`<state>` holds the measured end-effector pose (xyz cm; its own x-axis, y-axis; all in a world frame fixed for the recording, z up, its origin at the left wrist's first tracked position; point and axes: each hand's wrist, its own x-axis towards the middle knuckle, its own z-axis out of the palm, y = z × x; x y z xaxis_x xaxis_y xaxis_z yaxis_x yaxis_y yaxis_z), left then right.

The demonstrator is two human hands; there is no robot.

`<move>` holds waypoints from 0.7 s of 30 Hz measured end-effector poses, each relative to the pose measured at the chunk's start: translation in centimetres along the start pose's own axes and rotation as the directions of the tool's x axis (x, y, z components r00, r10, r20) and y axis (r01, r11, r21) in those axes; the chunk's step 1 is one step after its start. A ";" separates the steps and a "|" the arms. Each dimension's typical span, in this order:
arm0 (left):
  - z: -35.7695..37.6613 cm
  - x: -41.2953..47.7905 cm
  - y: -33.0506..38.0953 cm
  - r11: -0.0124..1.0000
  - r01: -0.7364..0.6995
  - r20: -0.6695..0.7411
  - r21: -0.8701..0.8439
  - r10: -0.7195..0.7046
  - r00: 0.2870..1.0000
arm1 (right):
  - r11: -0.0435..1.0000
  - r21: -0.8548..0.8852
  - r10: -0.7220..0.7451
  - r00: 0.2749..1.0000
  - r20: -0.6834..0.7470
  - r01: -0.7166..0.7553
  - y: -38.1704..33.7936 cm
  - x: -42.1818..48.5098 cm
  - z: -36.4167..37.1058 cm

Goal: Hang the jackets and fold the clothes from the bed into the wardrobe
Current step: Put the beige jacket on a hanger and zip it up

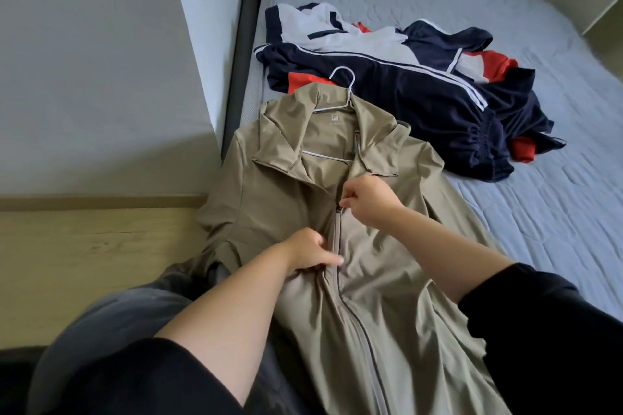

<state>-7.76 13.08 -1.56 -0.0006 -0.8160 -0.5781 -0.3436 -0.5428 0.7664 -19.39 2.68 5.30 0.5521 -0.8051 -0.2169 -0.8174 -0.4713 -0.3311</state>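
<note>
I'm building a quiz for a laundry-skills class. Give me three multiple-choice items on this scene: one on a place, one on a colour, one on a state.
1. Where is the hanger?
A. inside the khaki jacket's collar
B. on the floor
C. in the left hand

2. What colour is the jacket being zipped?
A. red
B. khaki
C. white

3. How far is the zipper closed?
A. fully open
B. closed to the collar
C. partway up

Answers: 1 A, the hook sticks out of the collar. 2 B, the fabric under both hands is khaki. 3 C, the right hand pinches the pull below the open collar.

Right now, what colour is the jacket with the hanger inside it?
The jacket is plain khaki-tan, with a matching zip; the head view shows it best.
</note>
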 end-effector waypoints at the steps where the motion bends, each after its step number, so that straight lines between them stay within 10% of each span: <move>1: -0.1 0.1 0.2 0.998 -0.017 -0.033 -0.063 0.015 0.999 | 1.000 0.016 0.004 1.000 -0.001 -0.004 0.1 0.0 -0.2; 7: -0.5 0.9 1.3 0.974 -0.125 -0.183 -0.191 0.089 0.979 | 0.997 0.080 0.011 1.000 0.002 -0.012 0.8 -0.5 -0.9; 17: -1.2 0.7 0.1 0.958 -0.099 -0.100 0.269 0.130 0.986 | 0.995 0.079 0.079 0.983 -0.168 -0.066 -0.1 2.2 -3.2; 21: -2.0 1.2 1.4 0.987 -0.160 -0.280 -0.007 0.152 0.948 | 0.995 0.100 0.042 0.991 -0.124 -0.029 -0.4 2.1 -3.4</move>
<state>-6.34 10.98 -0.65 0.2105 -0.9116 -0.3531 -0.3329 -0.4065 0.8509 -18.45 -0.06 8.05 0.4929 -0.8625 -0.1146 -0.8125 -0.4092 -0.4152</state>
